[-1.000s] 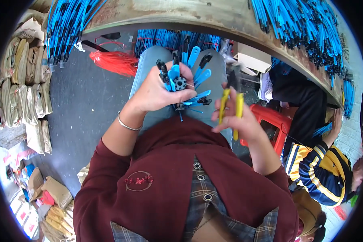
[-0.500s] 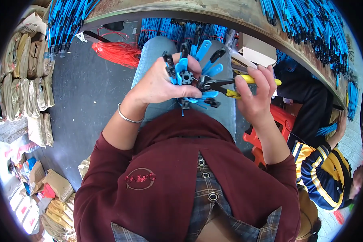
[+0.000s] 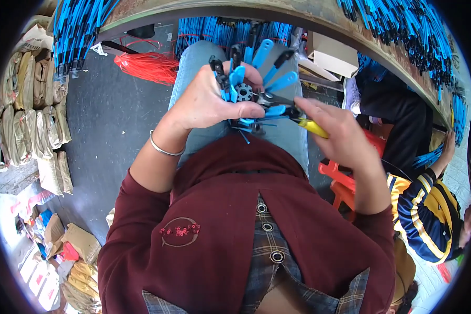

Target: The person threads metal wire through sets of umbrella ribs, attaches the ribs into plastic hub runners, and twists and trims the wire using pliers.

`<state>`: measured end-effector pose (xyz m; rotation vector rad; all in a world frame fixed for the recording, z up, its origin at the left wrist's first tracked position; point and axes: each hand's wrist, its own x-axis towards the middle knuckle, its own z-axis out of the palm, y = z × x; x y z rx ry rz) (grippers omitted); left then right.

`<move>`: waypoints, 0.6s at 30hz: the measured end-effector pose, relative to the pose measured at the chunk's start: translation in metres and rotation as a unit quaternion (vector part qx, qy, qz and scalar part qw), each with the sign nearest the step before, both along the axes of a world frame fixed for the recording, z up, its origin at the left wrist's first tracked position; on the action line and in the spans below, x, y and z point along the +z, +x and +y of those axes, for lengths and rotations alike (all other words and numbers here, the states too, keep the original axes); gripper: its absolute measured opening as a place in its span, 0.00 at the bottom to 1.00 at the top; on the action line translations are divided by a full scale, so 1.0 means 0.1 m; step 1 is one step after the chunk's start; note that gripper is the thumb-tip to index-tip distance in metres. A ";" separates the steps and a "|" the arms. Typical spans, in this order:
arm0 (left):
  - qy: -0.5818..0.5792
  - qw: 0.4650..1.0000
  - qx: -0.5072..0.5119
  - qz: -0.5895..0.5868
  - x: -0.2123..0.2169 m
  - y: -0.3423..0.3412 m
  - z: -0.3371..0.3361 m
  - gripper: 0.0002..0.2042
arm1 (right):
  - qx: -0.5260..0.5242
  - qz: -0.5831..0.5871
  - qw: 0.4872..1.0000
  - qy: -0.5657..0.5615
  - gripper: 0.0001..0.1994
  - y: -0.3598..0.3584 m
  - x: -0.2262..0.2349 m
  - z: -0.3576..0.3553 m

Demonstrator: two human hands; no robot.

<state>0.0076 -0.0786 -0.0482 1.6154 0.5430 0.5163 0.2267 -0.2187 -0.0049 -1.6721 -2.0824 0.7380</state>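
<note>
My left hand (image 3: 201, 107) is closed round a cluster of blue and black slats. These fan outward from a small black notched hub (image 3: 244, 92), with the thumb along its near side. Several blue slats (image 3: 264, 52) point away from me and carry rounded ends with holes. Dark clips (image 3: 221, 76) sit on others. In my right hand (image 3: 345, 133) is a pair of pliers with yellow handles (image 3: 315, 127). Its metal jaws reach the right side of the hub, but slats and fingers hide what they touch. The cluster is above my lap.
A worn workbench (image 3: 204, 9) crosses ahead, with blue and black rods (image 3: 403, 36) piled on it. Red strands (image 3: 146, 68) hang at left. An open cardboard box (image 3: 332, 55) stands beyond my right knee. A co-worker's striped sleeve (image 3: 421, 225) and a red stool (image 3: 340, 180) are at right.
My right hand has turned and swung down toward me, with its fingers more closed over the pliers. The cluster in my left hand has shifted only slightly.
</note>
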 end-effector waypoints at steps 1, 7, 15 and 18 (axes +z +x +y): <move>-0.006 1.000 -0.029 -0.008 0.02 0.02 -0.01 0.16 | 0.058 0.037 0.994 -0.081 0.29 0.06 0.04 0.00; -0.008 0.986 -0.166 -0.023 0.05 0.04 0.04 0.16 | 0.107 0.423 0.673 -0.598 0.33 0.12 -0.45 0.08; -0.030 0.995 -0.092 -0.014 -0.01 -0.03 0.08 0.17 | 0.075 0.139 0.987 -0.029 0.35 -0.01 -0.31 0.05; 0.000 0.995 -0.097 -0.015 0.03 -0.02 0.12 0.17 | -0.004 -0.026 0.996 0.087 0.37 0.00 -0.24 0.00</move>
